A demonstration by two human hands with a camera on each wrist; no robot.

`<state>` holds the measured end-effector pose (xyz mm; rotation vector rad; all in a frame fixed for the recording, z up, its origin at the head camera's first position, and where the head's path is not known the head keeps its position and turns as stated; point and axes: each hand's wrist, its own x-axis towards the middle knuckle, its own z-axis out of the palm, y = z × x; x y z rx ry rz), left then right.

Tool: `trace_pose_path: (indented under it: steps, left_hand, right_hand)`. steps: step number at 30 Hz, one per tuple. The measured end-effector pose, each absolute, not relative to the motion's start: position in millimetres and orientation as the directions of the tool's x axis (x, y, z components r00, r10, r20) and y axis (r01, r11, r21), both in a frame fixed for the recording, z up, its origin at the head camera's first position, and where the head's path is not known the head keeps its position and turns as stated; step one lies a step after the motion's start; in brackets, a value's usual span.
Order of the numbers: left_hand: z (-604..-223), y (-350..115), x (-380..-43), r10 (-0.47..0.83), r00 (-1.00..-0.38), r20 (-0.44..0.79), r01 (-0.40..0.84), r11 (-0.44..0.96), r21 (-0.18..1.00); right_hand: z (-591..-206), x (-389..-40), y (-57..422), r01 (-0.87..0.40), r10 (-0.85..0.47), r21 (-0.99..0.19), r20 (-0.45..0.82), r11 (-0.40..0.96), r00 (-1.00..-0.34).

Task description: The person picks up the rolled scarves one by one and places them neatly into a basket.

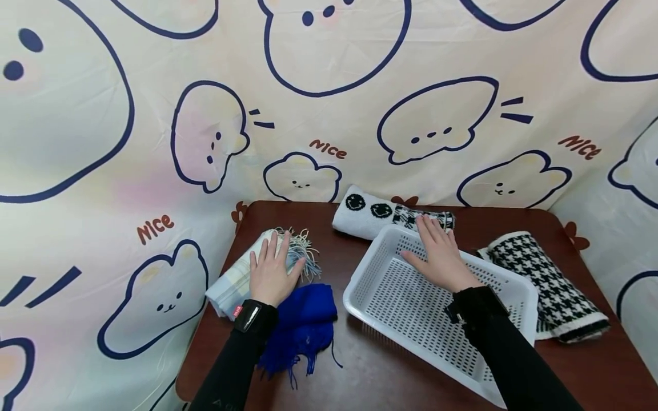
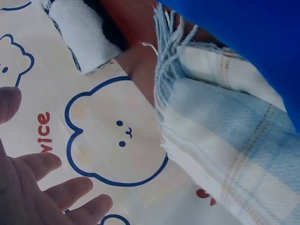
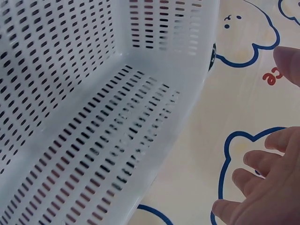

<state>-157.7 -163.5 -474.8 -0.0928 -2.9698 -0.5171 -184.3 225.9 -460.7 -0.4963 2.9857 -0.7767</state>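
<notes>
Both hands are spread with nothing in their grasp: the left hand (image 1: 269, 279) is over the pale plaid scarf (image 1: 231, 279) by the table's (image 1: 334, 257) left edge, and the right hand (image 1: 439, 260) is over the white basket (image 1: 403, 294), which sits askew right of the table's middle. The left wrist view suggests a gap between palm and plaid, though its angle makes contact hard to rule out. The blue scarf (image 1: 311, 311) lies just beside the plaid, nearer the person, its fringe toward the table's near edge; a smiley-face cloth (image 1: 390, 217) lies along the far edge and a houndstooth cloth (image 1: 547, 285) near the right edge. For clean handling, each folded piece is best taken across all its layers, fingers slid under the fold and loose fringe gathered in so it does not drag. The basket looks light, so steady its rim rather than lean on it.
</notes>
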Motion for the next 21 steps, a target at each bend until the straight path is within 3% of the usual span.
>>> trace_pose_path:
  steps: [21]
  left_hand:
    - [-472.7,-194.5,-146.0,-0.024,-0.995,0.095,0.009,0.943,0.333]
  right_hand:
    - [-454.7,-207.8,194.4,-0.322,-0.355,-0.500,0.031,0.804,-0.934]
